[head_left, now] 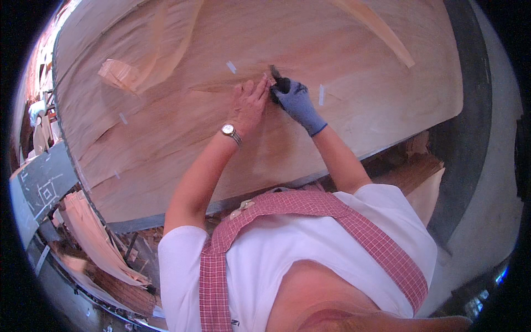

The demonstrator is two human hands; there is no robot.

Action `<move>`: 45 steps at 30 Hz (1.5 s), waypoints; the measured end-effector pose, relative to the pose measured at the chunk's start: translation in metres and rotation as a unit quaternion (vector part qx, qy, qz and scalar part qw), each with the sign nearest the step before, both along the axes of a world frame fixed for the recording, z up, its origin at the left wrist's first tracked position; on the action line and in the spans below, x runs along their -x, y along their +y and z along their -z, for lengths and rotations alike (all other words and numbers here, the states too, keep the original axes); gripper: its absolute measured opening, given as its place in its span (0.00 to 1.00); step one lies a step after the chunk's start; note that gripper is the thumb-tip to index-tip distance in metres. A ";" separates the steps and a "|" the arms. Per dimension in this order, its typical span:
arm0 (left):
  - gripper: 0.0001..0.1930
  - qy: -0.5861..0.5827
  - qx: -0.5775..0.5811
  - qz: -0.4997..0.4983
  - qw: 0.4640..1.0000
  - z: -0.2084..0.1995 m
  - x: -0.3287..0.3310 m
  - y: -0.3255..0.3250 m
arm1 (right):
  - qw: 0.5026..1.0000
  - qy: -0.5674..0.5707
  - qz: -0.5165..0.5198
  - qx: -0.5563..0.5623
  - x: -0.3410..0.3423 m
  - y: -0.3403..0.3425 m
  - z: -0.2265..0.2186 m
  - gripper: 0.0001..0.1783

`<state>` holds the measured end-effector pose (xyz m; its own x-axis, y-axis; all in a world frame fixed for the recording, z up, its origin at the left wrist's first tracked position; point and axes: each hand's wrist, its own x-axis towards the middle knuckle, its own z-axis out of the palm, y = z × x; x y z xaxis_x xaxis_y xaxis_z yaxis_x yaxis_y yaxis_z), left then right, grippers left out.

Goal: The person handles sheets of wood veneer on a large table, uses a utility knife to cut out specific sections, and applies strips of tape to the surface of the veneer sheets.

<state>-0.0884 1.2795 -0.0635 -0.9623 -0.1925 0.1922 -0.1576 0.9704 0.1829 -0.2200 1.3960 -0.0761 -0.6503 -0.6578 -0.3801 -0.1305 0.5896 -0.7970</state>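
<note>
Partway, I judge: at least 3 pale tape pieces (pixel 231 67) sit on the veneer sheet (pixel 381 97), with the spot between the hands unfinished.
From my remote seat I see the sheet spread over the surface (pixel 138 224), loose veneer strips (pixel 381 30) lying towards its far side; I see no tape at the working spot, so that patch seems left to do. The left hand (pixel 249 106) lies flat, bare, fingers extended; the gloved right hand (pixel 301 106) grips a dark hand tool (pixel 275 72), type unclear. Both forearms reach forward, converging.
</note>
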 end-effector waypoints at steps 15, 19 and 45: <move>0.25 0.060 -0.024 -0.359 0.931 0.007 -0.103 -0.036 | 0.939 0.159 -0.306 0.010 -0.049 -0.147 -0.006 0.22; 0.24 0.014 0.009 -0.318 0.948 0.015 -0.110 -0.040 | 0.900 0.296 -0.312 -0.071 -0.039 -0.142 -0.001 0.29; 0.30 0.051 -0.023 -0.204 0.977 -0.002 -0.498 -0.277 | 0.682 0.206 0.380 -0.590 -0.530 0.321 0.039 0.25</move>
